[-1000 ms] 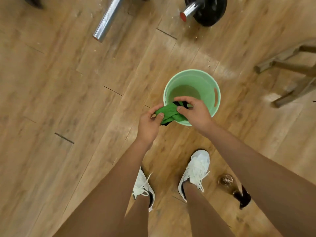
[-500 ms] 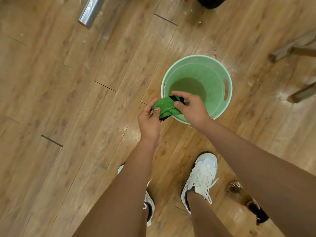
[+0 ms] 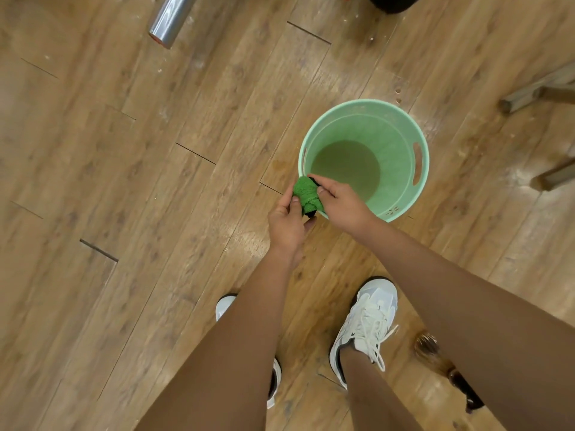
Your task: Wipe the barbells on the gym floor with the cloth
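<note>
1. Gripping the green cloth (image 3: 306,194) at the bucket (image 3: 426,157) rim, the left hand (image 3: 287,225) and right hand (image 3: 342,203) both curl round it.
2. Water could drip outside onto the floor (image 3: 124,181) (slippery!), because the cloth hangs half past the rim.
3. The barbell (image 3: 172,17) lies far off.

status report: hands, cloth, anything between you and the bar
Left hand and right hand both grip the bunched green cloth at the bucket rim. Steel bar end on floor up left, untouched. Bucket sits right of that path.

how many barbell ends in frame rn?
2. A chrome bar end lies on the floor at top left. A black plate with a red tip beside it sits at the top edge, right of centre. Both are cropped; more may lie out of view.
</note>
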`<action>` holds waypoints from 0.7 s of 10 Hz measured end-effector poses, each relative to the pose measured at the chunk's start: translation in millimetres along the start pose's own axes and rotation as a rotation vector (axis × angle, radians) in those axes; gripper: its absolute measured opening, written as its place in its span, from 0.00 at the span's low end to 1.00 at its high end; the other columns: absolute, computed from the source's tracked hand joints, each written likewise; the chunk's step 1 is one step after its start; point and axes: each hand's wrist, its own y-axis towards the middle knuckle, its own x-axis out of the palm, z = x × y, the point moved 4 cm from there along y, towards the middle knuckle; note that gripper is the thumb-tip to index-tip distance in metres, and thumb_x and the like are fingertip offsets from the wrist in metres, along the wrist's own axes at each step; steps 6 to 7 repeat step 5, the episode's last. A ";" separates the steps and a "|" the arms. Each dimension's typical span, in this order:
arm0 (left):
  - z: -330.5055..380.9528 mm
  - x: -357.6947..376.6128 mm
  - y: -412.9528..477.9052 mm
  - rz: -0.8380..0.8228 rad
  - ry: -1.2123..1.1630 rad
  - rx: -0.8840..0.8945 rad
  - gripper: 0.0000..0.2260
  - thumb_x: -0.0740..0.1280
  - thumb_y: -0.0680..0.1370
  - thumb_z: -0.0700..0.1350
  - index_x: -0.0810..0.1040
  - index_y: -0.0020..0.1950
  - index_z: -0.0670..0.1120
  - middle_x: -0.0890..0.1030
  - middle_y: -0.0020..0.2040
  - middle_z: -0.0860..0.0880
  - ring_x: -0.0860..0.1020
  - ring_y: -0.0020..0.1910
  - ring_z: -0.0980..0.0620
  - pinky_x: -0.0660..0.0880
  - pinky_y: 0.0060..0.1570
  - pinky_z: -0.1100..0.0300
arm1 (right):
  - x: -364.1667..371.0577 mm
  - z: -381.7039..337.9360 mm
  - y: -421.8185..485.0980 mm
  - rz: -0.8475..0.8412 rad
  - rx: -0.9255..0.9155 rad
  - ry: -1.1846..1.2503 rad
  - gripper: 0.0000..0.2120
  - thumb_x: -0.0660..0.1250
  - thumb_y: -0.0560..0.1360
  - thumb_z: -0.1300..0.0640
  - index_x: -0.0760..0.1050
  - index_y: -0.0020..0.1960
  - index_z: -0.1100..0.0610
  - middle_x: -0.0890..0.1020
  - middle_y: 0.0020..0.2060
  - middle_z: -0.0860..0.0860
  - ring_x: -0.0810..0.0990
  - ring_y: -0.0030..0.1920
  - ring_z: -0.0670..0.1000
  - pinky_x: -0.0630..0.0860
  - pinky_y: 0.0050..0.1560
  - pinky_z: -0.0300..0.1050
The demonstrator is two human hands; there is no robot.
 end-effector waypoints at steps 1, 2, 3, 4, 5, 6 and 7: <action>2.7 -1.3 2.3 -0.043 0.102 0.013 0.19 0.54 0.87 0.40 0.72 0.74 0.54 0.80 0.65 0.49 0.79 0.63 0.50 0.80 0.57 0.52 | -2.6 -0.6 1.4 -0.031 0.024 0.001 0.20 0.52 0.86 0.61 0.66 0.77 0.56 0.72 0.72 0.51 0.70 0.69 0.46 0.63 0.66 0.36; 8.1 -2.8 -1.2 -0.052 0.167 0.039 0.20 0.53 0.87 0.42 0.66 0.77 0.57 0.78 0.66 0.52 0.79 0.61 0.54 0.80 0.56 0.54 | -5.2 -1.9 -0.8 -0.032 0.025 -0.017 0.21 0.53 0.86 0.59 0.63 0.78 0.55 0.69 0.75 0.51 0.67 0.73 0.48 0.62 0.71 0.38; 14.5 -4.1 -10.8 -0.030 0.249 0.084 0.21 0.53 0.87 0.44 0.59 0.81 0.54 0.74 0.67 0.54 0.75 0.66 0.54 0.75 0.65 0.51 | -8.6 -0.6 -6.0 0.001 0.004 -0.130 0.23 0.53 0.86 0.56 0.59 0.80 0.55 0.66 0.77 0.52 0.64 0.76 0.51 0.59 0.76 0.46; 24.8 -6.7 -22.5 0.015 0.448 0.154 0.24 0.55 0.87 0.47 0.54 0.82 0.47 0.67 0.75 0.52 0.64 0.75 0.56 0.62 0.72 0.61 | -14.2 -10.1 -18.0 0.038 -0.013 -0.261 0.25 0.53 0.86 0.54 0.55 0.81 0.56 0.61 0.79 0.53 0.58 0.78 0.52 0.55 0.74 0.43; 38.9 -14.4 -33.4 0.181 0.682 0.203 0.32 0.57 0.83 0.59 0.54 0.82 0.47 0.61 0.80 0.46 0.56 0.80 0.50 0.54 0.78 0.45 | -22.2 -22.4 -27.6 0.052 -0.025 -0.363 0.25 0.52 0.86 0.52 0.54 0.81 0.57 0.57 0.80 0.56 0.55 0.80 0.55 0.54 0.76 0.48; 38.9 -14.4 -33.4 0.181 0.682 0.203 0.32 0.57 0.83 0.59 0.54 0.82 0.47 0.61 0.80 0.46 0.56 0.80 0.50 0.54 0.78 0.45 | -22.2 -22.4 -27.6 0.052 -0.025 -0.363 0.25 0.52 0.86 0.52 0.54 0.81 0.57 0.57 0.80 0.56 0.55 0.80 0.55 0.54 0.76 0.48; 38.9 -14.4 -33.4 0.181 0.682 0.203 0.32 0.57 0.83 0.59 0.54 0.82 0.47 0.61 0.80 0.46 0.56 0.80 0.50 0.54 0.78 0.45 | -22.2 -22.4 -27.6 0.052 -0.025 -0.363 0.25 0.52 0.86 0.52 0.54 0.81 0.57 0.57 0.80 0.56 0.55 0.80 0.55 0.54 0.76 0.48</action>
